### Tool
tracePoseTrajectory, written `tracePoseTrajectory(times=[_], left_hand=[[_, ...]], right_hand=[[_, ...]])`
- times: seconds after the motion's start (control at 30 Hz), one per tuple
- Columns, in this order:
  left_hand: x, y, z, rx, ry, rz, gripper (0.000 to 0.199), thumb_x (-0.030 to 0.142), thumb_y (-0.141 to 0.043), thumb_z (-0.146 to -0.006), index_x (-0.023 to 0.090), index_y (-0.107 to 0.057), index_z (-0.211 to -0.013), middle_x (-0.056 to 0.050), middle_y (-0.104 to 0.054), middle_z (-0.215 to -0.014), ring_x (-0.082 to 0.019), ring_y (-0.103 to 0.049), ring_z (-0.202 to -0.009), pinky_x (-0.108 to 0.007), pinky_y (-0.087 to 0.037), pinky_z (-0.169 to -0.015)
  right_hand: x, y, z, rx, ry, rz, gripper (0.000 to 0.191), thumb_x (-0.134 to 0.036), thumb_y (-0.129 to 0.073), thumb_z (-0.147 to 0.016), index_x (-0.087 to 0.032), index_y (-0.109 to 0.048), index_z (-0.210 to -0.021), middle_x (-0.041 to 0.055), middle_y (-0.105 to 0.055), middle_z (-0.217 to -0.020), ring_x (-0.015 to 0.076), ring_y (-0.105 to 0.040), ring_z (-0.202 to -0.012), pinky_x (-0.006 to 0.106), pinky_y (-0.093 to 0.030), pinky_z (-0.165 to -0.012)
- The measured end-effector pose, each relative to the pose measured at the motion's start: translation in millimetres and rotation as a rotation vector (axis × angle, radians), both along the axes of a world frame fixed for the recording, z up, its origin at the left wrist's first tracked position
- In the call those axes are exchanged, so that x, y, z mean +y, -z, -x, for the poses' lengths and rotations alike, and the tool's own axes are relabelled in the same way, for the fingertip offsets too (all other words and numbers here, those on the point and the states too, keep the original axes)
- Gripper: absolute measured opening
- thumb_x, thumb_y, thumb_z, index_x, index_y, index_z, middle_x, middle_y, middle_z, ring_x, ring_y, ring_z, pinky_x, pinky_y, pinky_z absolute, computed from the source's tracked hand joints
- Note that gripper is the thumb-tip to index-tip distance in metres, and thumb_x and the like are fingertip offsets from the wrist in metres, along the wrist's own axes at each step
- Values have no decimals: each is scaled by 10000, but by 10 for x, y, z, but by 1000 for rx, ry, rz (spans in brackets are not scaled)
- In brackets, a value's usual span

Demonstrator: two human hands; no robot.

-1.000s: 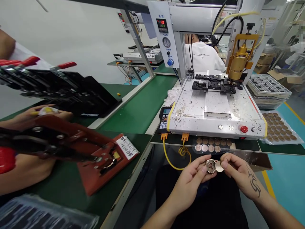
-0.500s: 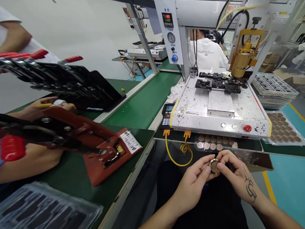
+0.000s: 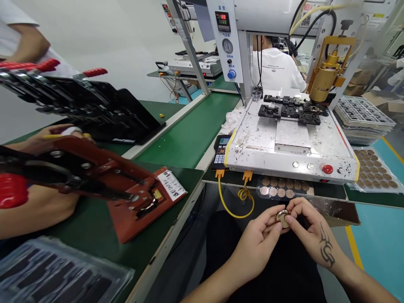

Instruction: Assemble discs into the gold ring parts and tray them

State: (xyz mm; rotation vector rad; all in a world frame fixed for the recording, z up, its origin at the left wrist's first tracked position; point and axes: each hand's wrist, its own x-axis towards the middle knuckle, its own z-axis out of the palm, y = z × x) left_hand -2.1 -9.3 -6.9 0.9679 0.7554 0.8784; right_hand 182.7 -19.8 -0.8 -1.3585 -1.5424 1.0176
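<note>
A round watch case [image 3: 283,219] with a shiny rose-gold rim and a brown disc on its face is held over my lap. My left hand [image 3: 257,240] pinches its left side between thumb and fingers. On the right side, my right hand [image 3: 311,233] grips it too, the thumb pressed on the brown disc. Just beyond my hands, a clear sheet of round brown stickers [image 3: 285,187] lies at the bench edge. Behind it stands a white dispensing machine [image 3: 292,162], with black fixtures [image 3: 288,110] on its bed beneath a gold nozzle head [image 3: 325,80].
A brown toggle press [image 3: 135,206] and a plastic tray [image 3: 63,269] sit on the left bench, near a co-worker's hand [image 3: 47,136]. A green conveyor [image 3: 186,130] runs between the benches. Stacked trays [image 3: 362,120] and another disc sheet [image 3: 374,170] are at right. A yellow cable [image 3: 235,215] hangs below.
My right thumb has shifted slightly over the disc, and both hands stay on the watch case. The view has moved a little.
</note>
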Motion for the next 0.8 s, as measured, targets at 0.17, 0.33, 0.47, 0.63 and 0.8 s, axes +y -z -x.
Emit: tracePoseTrajectory(times=[0.17,0.33,0.47,0.63,0.8], left_hand=[[-21,98,-23,158,-54,-151,369,336,-646,-1025,189,-685,-1361,-134,-769,-1291,-289,-749,-1175,-415,-586,-1077],[37,72,57,302,19,-325,478,269,-557,-1058,223,-526,-1533,-132,-748,-1339,-278,-725,-1217,-410,-554,-1093],[119,-7,118,221,-37,-267,523,286,-604,-1037,256,-479,-1543,-129,-699,-1397,-272,-696,-1261,-419,-541,-1115],[125,-47,145,162,-109,-98,312,330,-775,-926,195,-676,-1189,-84,-759,-1064,-220,-747,-952,-335,-624,-877],[65,-129,228,236,-159,-109,224,378,-744,-941,171,-734,-1026,-44,-734,-874,-167,-682,-739,-280,-580,-695]], right_hand=[[-12,116,-10,-161,86,-145,181,-335,-649,-1007,-254,-539,-888,70,-601,-1033,248,-602,-951,385,-521,-833],[41,111,-54,-207,-127,-218,201,-259,-582,-1043,-286,-671,-1221,103,-644,-1207,274,-616,-1124,423,-526,-987],[104,71,-22,-71,-105,-142,148,-351,-617,-1043,-266,-736,-1068,73,-703,-1008,240,-652,-908,377,-552,-825],[151,106,121,282,-15,190,336,-553,-717,-956,-218,-716,-979,30,-682,-838,153,-566,-638,286,-481,-582],[178,85,242,298,-37,196,407,-612,-762,-899,-208,-716,-908,12,-645,-757,142,-552,-629,273,-484,-590]])
